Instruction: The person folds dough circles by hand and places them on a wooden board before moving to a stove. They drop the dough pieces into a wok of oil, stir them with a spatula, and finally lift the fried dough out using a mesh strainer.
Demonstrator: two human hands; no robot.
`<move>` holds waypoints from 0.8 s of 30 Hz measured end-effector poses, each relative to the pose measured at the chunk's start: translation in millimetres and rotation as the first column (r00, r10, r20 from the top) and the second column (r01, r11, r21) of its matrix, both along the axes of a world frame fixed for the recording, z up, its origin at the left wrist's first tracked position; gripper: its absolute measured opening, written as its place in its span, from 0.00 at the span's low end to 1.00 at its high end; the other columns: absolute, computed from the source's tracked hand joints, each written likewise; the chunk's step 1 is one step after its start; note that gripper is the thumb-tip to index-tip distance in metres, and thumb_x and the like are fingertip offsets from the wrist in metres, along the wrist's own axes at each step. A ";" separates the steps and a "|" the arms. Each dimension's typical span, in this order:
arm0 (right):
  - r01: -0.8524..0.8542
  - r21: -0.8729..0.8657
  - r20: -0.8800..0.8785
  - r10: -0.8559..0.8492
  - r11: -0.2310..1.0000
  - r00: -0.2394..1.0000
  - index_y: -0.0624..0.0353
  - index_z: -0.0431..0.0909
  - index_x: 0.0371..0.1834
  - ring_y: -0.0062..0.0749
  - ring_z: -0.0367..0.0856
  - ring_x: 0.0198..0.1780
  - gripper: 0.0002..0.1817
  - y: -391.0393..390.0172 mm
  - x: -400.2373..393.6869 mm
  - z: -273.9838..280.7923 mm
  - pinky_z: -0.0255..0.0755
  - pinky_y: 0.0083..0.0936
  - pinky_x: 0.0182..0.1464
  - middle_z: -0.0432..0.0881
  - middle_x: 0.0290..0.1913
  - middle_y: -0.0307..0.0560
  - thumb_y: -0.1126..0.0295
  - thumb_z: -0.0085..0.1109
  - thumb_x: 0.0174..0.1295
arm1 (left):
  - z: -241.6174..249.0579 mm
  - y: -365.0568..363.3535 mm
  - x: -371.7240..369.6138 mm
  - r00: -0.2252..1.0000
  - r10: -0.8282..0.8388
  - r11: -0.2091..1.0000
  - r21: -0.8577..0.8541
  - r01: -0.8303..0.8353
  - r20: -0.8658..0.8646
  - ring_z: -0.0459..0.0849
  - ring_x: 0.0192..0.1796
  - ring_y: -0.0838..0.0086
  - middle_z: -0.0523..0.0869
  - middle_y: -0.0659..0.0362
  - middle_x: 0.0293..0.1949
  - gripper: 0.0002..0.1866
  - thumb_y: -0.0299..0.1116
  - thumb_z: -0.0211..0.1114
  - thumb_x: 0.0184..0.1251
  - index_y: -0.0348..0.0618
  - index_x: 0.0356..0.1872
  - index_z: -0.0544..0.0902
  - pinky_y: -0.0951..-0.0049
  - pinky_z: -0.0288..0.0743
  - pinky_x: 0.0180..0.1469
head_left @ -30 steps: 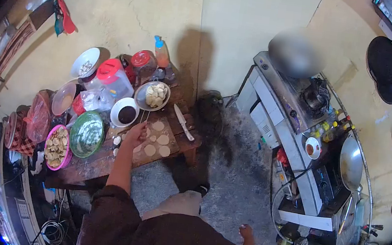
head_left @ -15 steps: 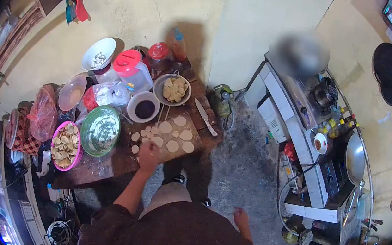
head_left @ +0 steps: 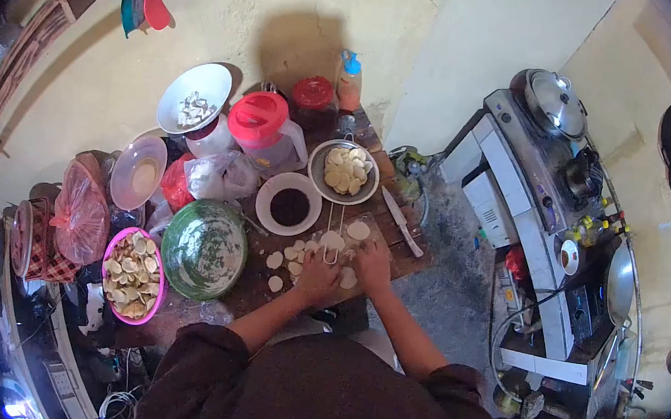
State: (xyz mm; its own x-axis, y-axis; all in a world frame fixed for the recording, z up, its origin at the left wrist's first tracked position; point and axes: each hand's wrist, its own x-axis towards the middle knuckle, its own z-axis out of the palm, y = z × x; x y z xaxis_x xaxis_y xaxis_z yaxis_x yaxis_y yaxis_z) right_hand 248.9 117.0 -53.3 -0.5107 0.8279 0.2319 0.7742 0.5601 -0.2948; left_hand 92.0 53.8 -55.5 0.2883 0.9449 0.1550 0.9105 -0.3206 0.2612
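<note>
Both my hands rest close together on a wooden board (head_left: 364,246) at the near edge of a low wooden table (head_left: 243,294). My left hand (head_left: 317,278) lies curled over a few flat pale dough rounds (head_left: 274,260). My right hand (head_left: 373,265) presses down beside it, just below another dough round (head_left: 358,230). Whether either hand grips a piece is hidden by the fingers. A thin metal utensil (head_left: 332,238) lies on the board just ahead of my hands.
Behind the board stand a white bowl of dark sauce (head_left: 289,206), a metal bowl of pale pieces (head_left: 344,169), a knife (head_left: 400,221), a green bowl (head_left: 204,248), a pink bowl (head_left: 132,273) and a red-lidded jug (head_left: 266,127). A stove counter (head_left: 522,173) stands right.
The view has swung down and closer to the table. My right hand has come up from my side onto the board beside my left hand.
</note>
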 end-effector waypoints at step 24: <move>-0.002 -0.802 -0.462 -0.617 0.598 0.636 0.65 0.80 0.37 0.24 0.79 0.33 0.12 -49.4 -11.4 43.0 0.73 0.22 0.37 0.82 0.33 0.47 0.67 0.62 0.55 | 37.8 -16.5 -12.7 0.639 0.281 0.932 -0.361 -0.005 0.716 0.80 0.40 0.68 0.80 0.52 0.39 0.20 0.33 0.70 0.51 0.36 0.45 0.76 0.69 0.75 0.42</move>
State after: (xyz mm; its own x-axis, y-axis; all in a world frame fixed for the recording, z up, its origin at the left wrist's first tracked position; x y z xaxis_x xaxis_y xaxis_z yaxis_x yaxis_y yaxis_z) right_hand 237.5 67.6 -10.3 -0.1481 0.9289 -0.3395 0.2640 -0.2937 -0.9187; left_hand 79.4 37.3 -17.7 0.0607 0.9973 -0.0425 0.3825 0.0161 0.9238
